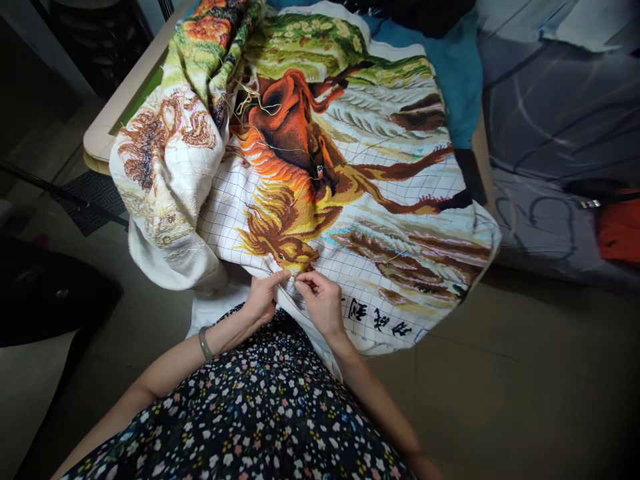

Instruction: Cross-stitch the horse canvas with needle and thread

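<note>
A large cross-stitch cloth (360,267) with a printed grid lies over the table and down to my lap. A stitched horse in red, orange and yellow covers its middle, the head nearest me. My left hand (261,300) grips the near part of the cloth just below the horse's muzzle, thumb on top. Close to its thumb, my right hand (323,305) is pinched at the cloth's surface; whatever sits between its fingertips is too small to make out. Loose yarn ends (255,101) lie near the bunched part of the cloth, and dark stitched characters (380,319) are right of my right hand.
The table (103,130) shows its rounded corner at the left, under the rolled-up cloth. A teal fabric (463,80) lies beneath at the back right. Beside it stands a grey patterned bed or sofa (540,153) with an orange item (620,230). Dark objects are at the left.
</note>
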`<state>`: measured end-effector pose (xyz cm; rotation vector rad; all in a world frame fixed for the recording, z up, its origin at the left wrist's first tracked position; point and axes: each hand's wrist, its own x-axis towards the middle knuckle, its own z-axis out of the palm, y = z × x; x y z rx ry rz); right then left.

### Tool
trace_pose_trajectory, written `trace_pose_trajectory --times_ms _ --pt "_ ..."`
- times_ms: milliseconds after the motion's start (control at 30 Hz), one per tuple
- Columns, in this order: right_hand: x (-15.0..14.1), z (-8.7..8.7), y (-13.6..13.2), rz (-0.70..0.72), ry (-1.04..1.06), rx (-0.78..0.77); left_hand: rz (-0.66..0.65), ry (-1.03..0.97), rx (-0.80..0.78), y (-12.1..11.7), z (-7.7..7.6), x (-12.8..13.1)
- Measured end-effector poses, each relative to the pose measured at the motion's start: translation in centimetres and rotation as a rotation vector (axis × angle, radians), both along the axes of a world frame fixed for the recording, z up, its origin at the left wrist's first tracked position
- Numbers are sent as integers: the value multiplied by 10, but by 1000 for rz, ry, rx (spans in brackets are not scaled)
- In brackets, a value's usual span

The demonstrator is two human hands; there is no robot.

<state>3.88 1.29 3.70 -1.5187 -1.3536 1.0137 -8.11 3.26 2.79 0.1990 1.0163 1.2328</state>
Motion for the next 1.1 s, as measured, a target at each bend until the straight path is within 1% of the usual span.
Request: trace_pose_trajectory --times_ms 233,600,700,833,900,967,1100 --pt "2 0 1 27 -22 39 -17 -23 12 0 1 0" --pt "2 -1 2 8 -1 39 -9 -17 0 1 3 0" --pt "1 -2 3 -9 28 6 -18 -28 -8 1 1 0" --pt "-1 -3 7 -69 144 -87 -20 -25 0 0 0 0" --pt "-2 -2 10 -61 151 -89 -24 -30 9 -1 1 0" --pt "-2 4 13 11 49 -43 -30 -38 15 -2 3 -1" --pt "-2 19 19 160 -338 139 -56 -46 63 -2 5 -3"
